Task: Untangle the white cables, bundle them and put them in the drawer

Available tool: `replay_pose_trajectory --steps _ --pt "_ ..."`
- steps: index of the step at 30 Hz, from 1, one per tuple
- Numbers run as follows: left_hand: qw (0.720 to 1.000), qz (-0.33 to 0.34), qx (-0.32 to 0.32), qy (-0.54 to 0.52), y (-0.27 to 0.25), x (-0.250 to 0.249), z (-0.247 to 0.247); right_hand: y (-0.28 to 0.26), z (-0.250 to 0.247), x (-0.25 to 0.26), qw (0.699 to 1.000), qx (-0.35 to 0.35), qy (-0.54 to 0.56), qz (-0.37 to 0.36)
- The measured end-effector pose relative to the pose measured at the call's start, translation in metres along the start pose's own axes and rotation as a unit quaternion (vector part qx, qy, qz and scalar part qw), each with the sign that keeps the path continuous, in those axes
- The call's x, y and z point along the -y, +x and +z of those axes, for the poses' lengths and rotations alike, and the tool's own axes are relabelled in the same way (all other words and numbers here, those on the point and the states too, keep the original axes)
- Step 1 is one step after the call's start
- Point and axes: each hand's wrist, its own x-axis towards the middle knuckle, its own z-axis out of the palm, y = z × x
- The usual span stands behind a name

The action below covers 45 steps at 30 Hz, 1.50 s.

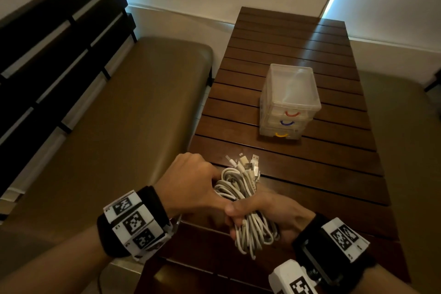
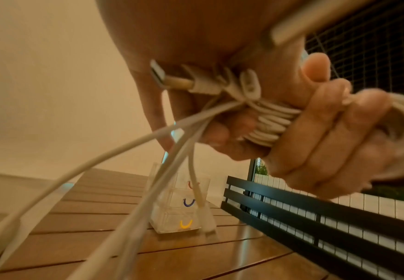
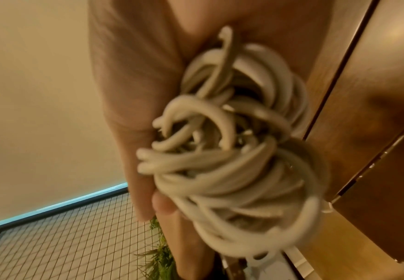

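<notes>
The bundle of white cables (image 1: 241, 188) is lifted just over the near end of the wooden table (image 1: 322, 174), with both hands on it. My right hand (image 1: 235, 215) grips its middle, fingers curled round the strands, and looped ends (image 3: 232, 151) hang below the fist. My left hand (image 1: 210, 178) holds the upper part, where several plug ends (image 1: 248, 162) stick out. The left wrist view shows one cable wound round the bundle (image 2: 268, 123), with loose strands trailing toward the camera. The clear three-drawer unit (image 1: 288, 102) stands farther back, all drawers closed.
A padded brown bench (image 1: 119, 126) runs along the table's left side, backed by a black slatted rail (image 1: 59, 43). Another cushion (image 1: 405, 150) lies to the right. The drawer handles are red, blue and yellow (image 2: 186, 224).
</notes>
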Motion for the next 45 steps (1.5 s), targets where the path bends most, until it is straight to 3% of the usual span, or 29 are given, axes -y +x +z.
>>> replay_pose_trajectory --steps 6,10,13,16,18,20,22,23,25,28,29,32,33,39,42,45 --pt "0.973 -0.051 0.134 -0.181 0.005 0.012 0.001 0.003 0.001 0.007 0.996 0.015 -0.08 -0.038" --pt "0.958 -0.029 0.174 -0.226 0.005 0.019 -0.004 0.009 -0.008 0.004 0.991 0.001 -0.127 -0.042" --pt "0.96 -0.031 0.177 -0.213 0.008 0.028 -0.01 0.015 -0.008 0.002 0.984 -0.065 -0.151 -0.069" --pt "0.997 -0.007 0.06 -0.038 0.008 0.035 -0.008 0.021 -0.003 0.009 0.963 -0.166 -0.161 -0.14" --pt "0.996 -0.031 -0.069 0.039 -0.001 0.024 0.0 0.024 -0.001 0.017 0.95 -0.201 -0.158 -0.181" --pt "0.979 -0.083 -0.188 -0.003 -0.016 0.003 0.009 0.028 0.0 0.025 0.943 -0.218 -0.157 -0.196" --pt "0.959 -0.126 -0.247 -0.063 -0.029 -0.016 0.014 0.032 -0.003 0.028 0.938 -0.234 -0.161 -0.2" --pt "0.952 -0.166 -0.229 -0.12 -0.032 -0.025 0.014 0.033 -0.003 0.029 0.936 -0.239 -0.159 -0.202" --pt "0.933 -0.261 -0.106 -0.226 -0.032 -0.035 0.013 0.037 -0.003 0.03 0.934 -0.241 -0.158 -0.211" --pt "0.918 -0.269 0.066 -0.285 -0.018 -0.031 0.021 0.043 0.005 0.027 0.934 -0.226 -0.151 -0.231" --pt "0.898 -0.257 0.084 -0.348 -0.014 -0.028 0.023 0.044 0.008 0.025 0.934 -0.22 -0.149 -0.238" --pt "0.798 -0.226 0.116 -0.546 -0.004 -0.022 0.023 0.045 0.011 0.015 0.936 -0.217 -0.106 -0.256" --pt "0.785 -0.221 0.119 -0.566 -0.003 -0.021 0.021 0.044 0.011 0.012 0.939 -0.217 -0.084 -0.255" --pt "0.817 -0.247 0.074 -0.516 0.006 -0.026 0.023 0.045 -0.001 0.015 0.924 -0.21 -0.132 -0.293" --pt "0.814 -0.263 0.059 -0.514 0.011 -0.025 0.025 0.044 -0.008 0.016 0.914 -0.21 -0.177 -0.298" --pt "0.811 -0.251 0.086 -0.522 0.012 -0.023 0.022 0.04 -0.011 0.015 0.905 -0.223 -0.205 -0.299"
